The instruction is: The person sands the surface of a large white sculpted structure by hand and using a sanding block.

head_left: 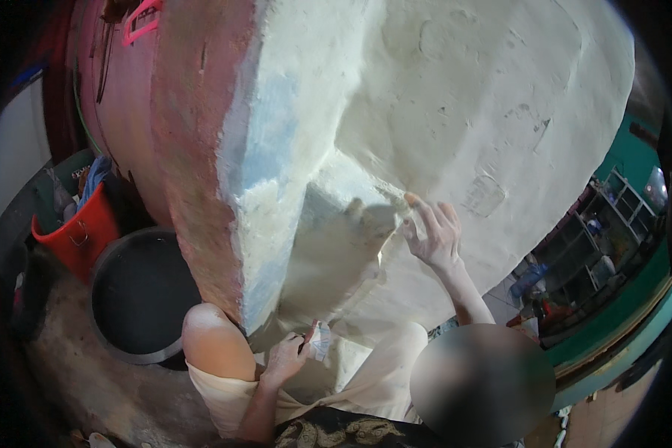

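My left hand (284, 362), low between my bent knees, grips a small pale patterned piece (319, 340) with a dark edge, which I cannot identify. My right hand (435, 237) is raised with bent, separated fingers, its fingertips at a crinkled ridge on a large pale, rough-coated structure (470, 97). Both hands look dusted white. The structure has a stepped recess below my right hand and an angled face (269, 127) with light blue patches, bordered by a worn reddish side (183, 127).
An orange bucket (82, 254) holding cloths and a dark round tub (134, 299) stand on the stained floor at left. A pink handle (142, 22) is at upper left. At right are a metal rack (605, 224) and green surfaces. A blurred round area hides the lower right.
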A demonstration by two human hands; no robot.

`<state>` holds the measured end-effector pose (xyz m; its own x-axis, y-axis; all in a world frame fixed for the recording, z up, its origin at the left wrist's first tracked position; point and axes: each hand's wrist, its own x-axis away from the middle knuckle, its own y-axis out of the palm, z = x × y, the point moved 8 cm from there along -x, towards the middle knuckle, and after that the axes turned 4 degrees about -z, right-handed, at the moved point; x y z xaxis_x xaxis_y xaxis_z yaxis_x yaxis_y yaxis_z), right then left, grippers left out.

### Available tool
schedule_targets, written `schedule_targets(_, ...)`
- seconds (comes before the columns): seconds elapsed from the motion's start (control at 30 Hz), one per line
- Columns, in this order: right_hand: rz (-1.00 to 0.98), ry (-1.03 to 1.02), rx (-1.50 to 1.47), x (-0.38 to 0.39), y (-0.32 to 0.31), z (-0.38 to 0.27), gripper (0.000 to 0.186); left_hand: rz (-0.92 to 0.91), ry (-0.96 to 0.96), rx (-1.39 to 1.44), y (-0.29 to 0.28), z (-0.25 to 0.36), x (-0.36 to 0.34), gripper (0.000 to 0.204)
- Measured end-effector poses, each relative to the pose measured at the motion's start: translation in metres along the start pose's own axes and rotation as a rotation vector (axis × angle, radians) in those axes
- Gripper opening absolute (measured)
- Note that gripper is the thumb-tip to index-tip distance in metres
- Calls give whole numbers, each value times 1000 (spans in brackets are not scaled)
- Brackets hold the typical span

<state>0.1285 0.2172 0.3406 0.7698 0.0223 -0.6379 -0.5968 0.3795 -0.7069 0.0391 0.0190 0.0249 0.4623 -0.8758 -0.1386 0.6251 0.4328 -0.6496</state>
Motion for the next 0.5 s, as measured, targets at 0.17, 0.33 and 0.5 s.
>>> schedule_targets(0.17,44,-213,-70,-53,-5,-48,53,-40,17,-61,10,-12,1,27)
schedule_targets(0.33,-206,1,-77,-35,8,-28,54,-30,-35,-63,4,-11,1,25)
schedule_targets(0.5,-145,15,-25,-9,-15,-12,51,-30,10,-12,22,-14,-3,25)
